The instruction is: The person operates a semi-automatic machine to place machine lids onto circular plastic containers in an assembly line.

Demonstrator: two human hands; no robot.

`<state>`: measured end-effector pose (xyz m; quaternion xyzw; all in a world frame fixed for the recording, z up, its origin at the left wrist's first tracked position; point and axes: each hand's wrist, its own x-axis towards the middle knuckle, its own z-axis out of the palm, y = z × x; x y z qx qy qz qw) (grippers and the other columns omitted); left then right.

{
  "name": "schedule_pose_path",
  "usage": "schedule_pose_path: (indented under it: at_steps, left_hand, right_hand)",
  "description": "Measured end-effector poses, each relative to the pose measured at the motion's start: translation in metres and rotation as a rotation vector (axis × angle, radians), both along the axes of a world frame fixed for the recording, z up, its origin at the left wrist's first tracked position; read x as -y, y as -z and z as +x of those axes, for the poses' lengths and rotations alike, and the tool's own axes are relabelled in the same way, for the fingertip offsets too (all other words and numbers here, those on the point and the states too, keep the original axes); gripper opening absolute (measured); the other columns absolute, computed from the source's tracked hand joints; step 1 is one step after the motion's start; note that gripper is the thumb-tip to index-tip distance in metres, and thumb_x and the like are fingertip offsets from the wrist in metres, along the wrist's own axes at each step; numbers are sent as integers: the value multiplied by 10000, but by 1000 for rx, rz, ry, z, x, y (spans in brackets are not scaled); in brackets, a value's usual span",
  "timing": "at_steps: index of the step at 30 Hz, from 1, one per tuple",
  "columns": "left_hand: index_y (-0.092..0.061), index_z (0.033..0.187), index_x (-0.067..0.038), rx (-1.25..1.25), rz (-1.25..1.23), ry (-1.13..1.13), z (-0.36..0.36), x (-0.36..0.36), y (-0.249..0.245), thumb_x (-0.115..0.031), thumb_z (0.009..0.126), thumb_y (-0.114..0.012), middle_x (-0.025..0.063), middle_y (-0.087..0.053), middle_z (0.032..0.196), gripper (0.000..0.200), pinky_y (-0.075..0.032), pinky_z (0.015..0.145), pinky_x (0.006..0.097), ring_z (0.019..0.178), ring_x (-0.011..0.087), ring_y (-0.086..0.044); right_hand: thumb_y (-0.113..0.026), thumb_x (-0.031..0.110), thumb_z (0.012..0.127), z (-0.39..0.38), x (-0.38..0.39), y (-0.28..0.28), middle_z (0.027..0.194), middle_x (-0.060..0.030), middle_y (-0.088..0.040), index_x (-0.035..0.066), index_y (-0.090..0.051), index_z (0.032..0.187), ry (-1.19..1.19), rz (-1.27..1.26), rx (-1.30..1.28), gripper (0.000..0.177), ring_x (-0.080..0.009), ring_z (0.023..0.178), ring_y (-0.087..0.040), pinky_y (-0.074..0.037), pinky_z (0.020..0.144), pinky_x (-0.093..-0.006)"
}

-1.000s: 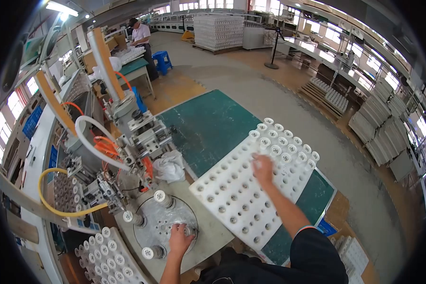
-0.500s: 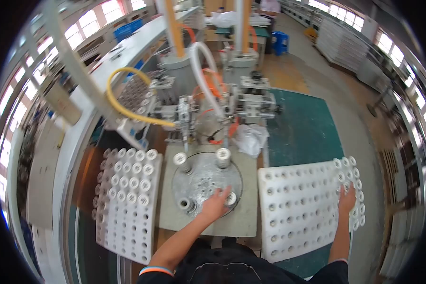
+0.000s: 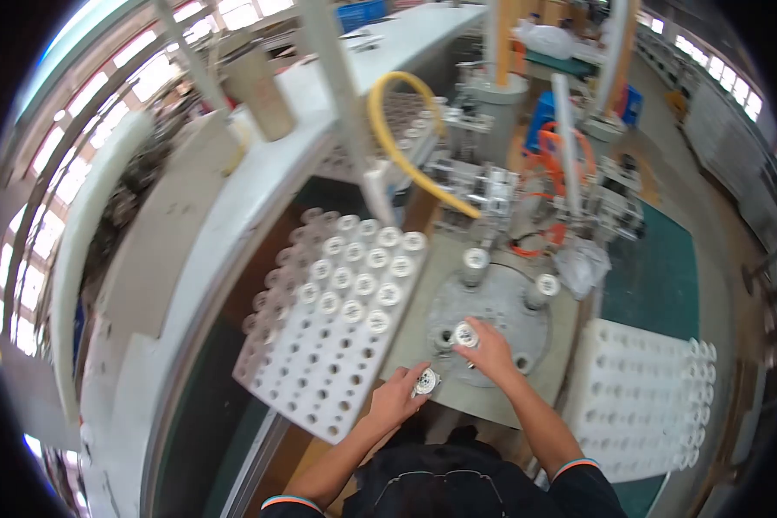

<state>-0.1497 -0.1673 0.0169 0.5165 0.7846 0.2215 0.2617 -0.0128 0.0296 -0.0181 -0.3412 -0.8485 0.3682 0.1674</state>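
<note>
My left hand is closed on a round white part with a slotted face, in front of the round metal turntable. My right hand grips a similar white-topped part just above the turntable's near left side. Beside that part is an empty-looking socket on the turntable. Two more white-topped parts stand upright at its back, one at the left and one at the right.
A white holed tray on the left carries rows of round parts in its far half. The right tray has parts along its right edge. Behind the turntable stand machine heads, a yellow hose and a plastic bag.
My left hand has left the turntable with a part and moved toward the front left. My right hand has come from the right tray to the turntable holding a part. The view has turned left.
</note>
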Motion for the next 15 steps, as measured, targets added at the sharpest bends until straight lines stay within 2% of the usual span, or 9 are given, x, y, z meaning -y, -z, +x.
schedule_pose_path:
  at_steps: [1, 3, 4, 6, 8, 10, 12, 14, 15]
  left_hand:
    - [-436, 1333, -223, -34, 22, -94, -18, 19, -3, -246, 740, -704, 114, -552, 995, 651, -491, 733, 398, 897, 305, -589]
    - [-456, 1325, -212, -59, 114, -264, -56, 51, -10, -246, 719, -723, 118, -562, 1006, 663, -488, 753, 392, 912, 301, -583]
    - [-456, 1325, -212, -66, 113, -285, -80, 65, -8, -246, 719, -723, 118, -562, 1006, 663, -488, 753, 392, 912, 301, -583]
    - [-462, 1317, -214, -189, 92, -518, -128, 87, -1, -286, 716, -733, 123, -562, 1021, 663, -493, 742, 411, 908, 315, -595]
    - [-477, 1308, -220, -321, 30, -612, -170, 93, -5, -292, 706, -743, 128, -566, 1016, 662, -491, 744, 410, 915, 314, -599]
    - [-478, 1307, -217, -326, -41, -597, -205, 83, -9, -295, 702, -747, 131, -569, 1031, 666, -489, 757, 419, 937, 317, -595]
    - [-479, 1305, -214, -329, -108, -565, -229, 77, 2, -299, 698, -751, 133, -572, 1047, 671, -488, 769, 428, 960, 320, -592]
    - [-415, 1351, -198, -362, -157, -436, -245, 67, 20, -308, 699, -750, 143, -537, 1165, 742, -477, 810, 452, 1039, 333, -561]
    - [-415, 1351, -198, -347, -150, -398, -248, 64, 26, -308, 699, -750, 143, -537, 1165, 742, -477, 810, 452, 1039, 333, -561]
  right_hand:
    - [-722, 387, 711, -17, 2, 20, 1088, -167, -587, 98, -509, 1244, -15, 93, 37, 643, -345, 1012, -556, -439, 849, -433]
    - [-721, 398, 707, -32, 8, 36, 1090, -168, -586, 99, -493, 1258, -47, 126, 75, 667, -347, 1014, -554, -437, 844, -437]
    - [-720, 410, 703, -37, 10, 42, 1093, -170, -585, 99, -476, 1271, -28, 168, 131, 692, -348, 1016, -553, -435, 838, -440]
    - [-724, 393, 704, -40, 11, 44, 1066, -156, -587, 100, -464, 1288, -8, 158, 115, 704, -326, 981, -560, -441, 812, -422]
    - [-728, 376, 704, -34, 20, 38, 1038, -142, -588, 102, -451, 1305, 31, 145, 113, 717, -304, 945, -567, -446, 786, -403]
    - [-726, 302, 718, -25, 31, 30, 920, -99, -573, 104, -430, 1335, 231, -61, 37, 712, -240, 821, -554, -447, 722, -352]
    - [-714, 261, 729, -4, 38, 44, 856, -78, -553, 105, -426, 1342, 299, -80, 12, 694, -217, 769, -535, -442, 696, -336]
    - [-701, 219, 741, 16, 47, 48, 792, -57, -533, 105, -423, 1349, 391, -98, -5, 678, -194, 717, -515, -438, 671, -320]
    - [-690, 199, 751, 26, 52, 46, 756, -55, -524, 102, -441, 1333, 435, -97, -19, 641, -197, 693, -511, -437, 662, -322]
